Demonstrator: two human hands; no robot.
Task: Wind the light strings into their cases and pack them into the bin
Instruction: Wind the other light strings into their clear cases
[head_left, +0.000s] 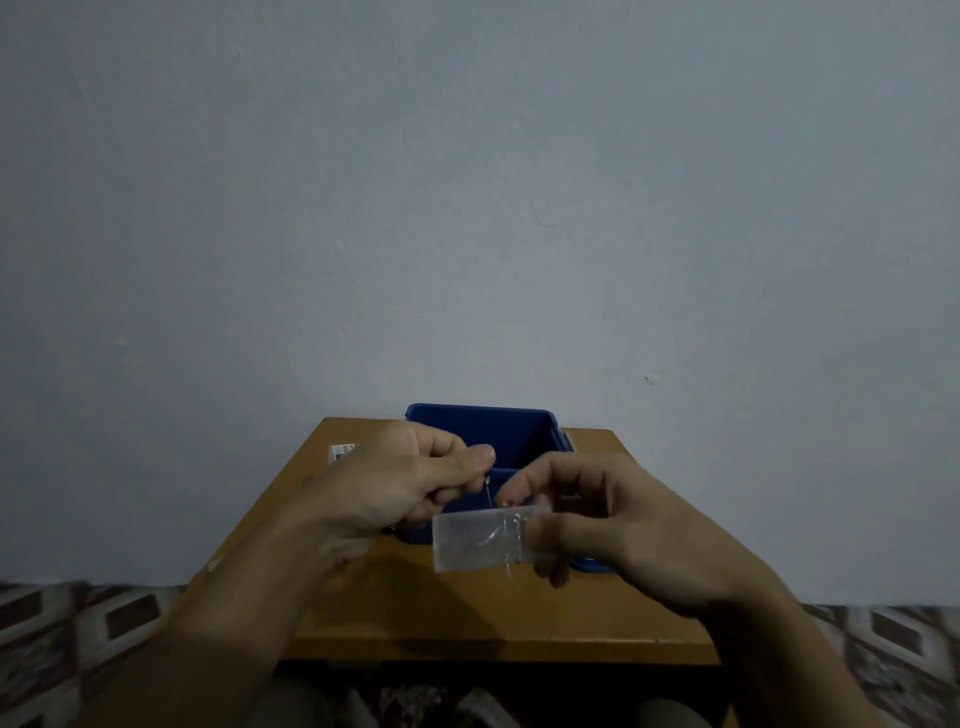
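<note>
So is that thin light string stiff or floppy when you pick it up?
Probably springy rather than limp: the light string runs nearly straight between the pinching left hand and the clear case in the right hand, though it may just be pulled taut. Likely very light, being hair-thin. It could kink or snag easily.

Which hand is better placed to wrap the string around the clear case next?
Left. The left hand pinches the light string just above the clear case, free to loop it; the right hand grips the case's right end.
</note>
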